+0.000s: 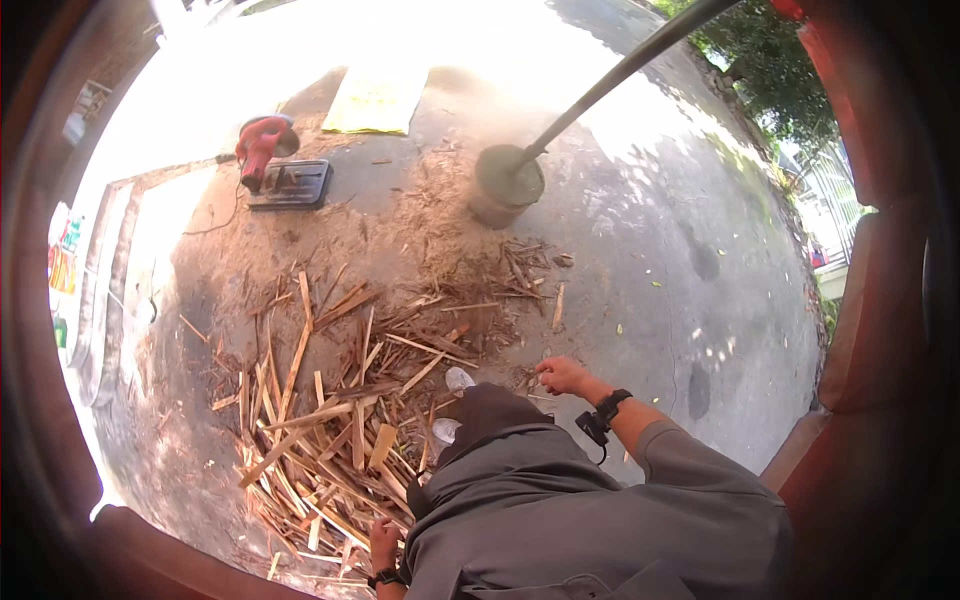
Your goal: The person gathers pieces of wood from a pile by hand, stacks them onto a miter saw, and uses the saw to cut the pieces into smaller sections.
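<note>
My right hand [560, 375] is held over the concrete beside my dark-clothed legs, its fingers loosely curled with nothing visible in them. Lower left, my left hand [385, 542] hangs by my side over a pile of split wood strips [345, 420], fingers curled and nothing visible in them. Both wrists wear dark straps, the right with a small black device. My light shoes [458, 380] show at the edge of the pile.
A red power saw [262, 150] on a dark base stands back left, near a yellow sheet [370, 105]. Sawdust [430, 200] surrounds a cylindrical base [505, 200] holding a long metal pole [620, 70]. Steps [105, 300] border the left; foliage [760, 80] and railings [830, 200] the right.
</note>
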Available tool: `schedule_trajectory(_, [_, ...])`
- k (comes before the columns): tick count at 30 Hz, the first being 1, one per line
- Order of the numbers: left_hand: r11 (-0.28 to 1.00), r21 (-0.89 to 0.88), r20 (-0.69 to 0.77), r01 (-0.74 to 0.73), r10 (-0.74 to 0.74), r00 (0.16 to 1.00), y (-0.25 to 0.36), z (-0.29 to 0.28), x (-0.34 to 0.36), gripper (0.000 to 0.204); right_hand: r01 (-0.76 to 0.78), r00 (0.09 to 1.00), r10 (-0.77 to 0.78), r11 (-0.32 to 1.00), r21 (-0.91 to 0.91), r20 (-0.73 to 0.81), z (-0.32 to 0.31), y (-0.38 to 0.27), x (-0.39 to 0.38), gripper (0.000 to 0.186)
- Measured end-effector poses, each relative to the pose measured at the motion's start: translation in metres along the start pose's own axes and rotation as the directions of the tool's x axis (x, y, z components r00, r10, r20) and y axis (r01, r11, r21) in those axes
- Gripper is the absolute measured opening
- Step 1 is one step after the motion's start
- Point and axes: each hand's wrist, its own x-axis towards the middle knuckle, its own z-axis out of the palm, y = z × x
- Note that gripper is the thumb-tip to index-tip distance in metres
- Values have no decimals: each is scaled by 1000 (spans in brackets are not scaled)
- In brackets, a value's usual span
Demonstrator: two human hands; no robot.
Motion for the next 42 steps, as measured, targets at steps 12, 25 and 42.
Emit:
schedule_trajectory(12, [969,-57,169,-242,249,954,79,164,72,36,-315,885,321,946,76,-337,-153,140,-147,33])
schedule_trajectory(25, [934,-205,268,-294,342,901,182,195,66,30,-186,912,235,968,170,-336,-231,147,-138,33])
schedule_trajectory(42, [987,-79,277,-137,154,949,197,235,37,31,-121,971,64,962,-245,-230,-279,130,-112,30])
